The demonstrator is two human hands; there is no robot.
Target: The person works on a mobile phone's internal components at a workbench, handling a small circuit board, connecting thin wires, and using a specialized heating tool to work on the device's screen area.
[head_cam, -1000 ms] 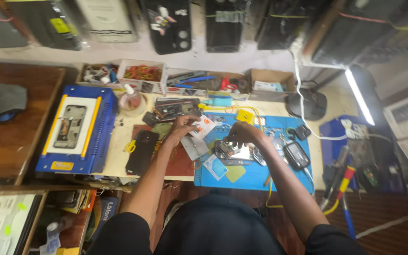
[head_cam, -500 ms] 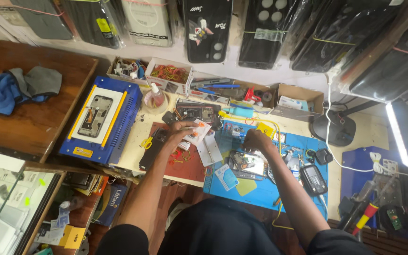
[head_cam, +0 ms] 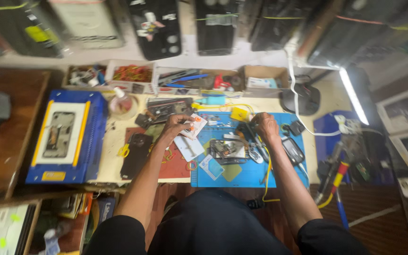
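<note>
My left hand [head_cam: 174, 126] rests on a white card with orange marks [head_cam: 193, 125] at the left edge of the blue work mat [head_cam: 246, 174], fingers curled on it. Over the far part of the mat, my right hand [head_cam: 265, 126] is closed around a small dark tool or part, too small to name. A yellow cable [head_cam: 266, 174] runs from under that hand toward me. Between my hands lies an opened phone [head_cam: 226, 150] on the mat. A second white card [head_cam: 189, 147] lies just below my left hand.
A blue machine with a phone on its white plate [head_cam: 67, 137] stands at the left. Trays of parts and tools [head_cam: 166, 78] line the back. A black phone [head_cam: 135, 155] lies on a red mat [head_cam: 178, 167]. A lamp base [head_cam: 301, 99] and light bar [head_cam: 352, 94] stand right.
The view has swung and steadied over the bench. Both hands stay in about the same spots, left on the white card, right at the far side of the blue mat.
</note>
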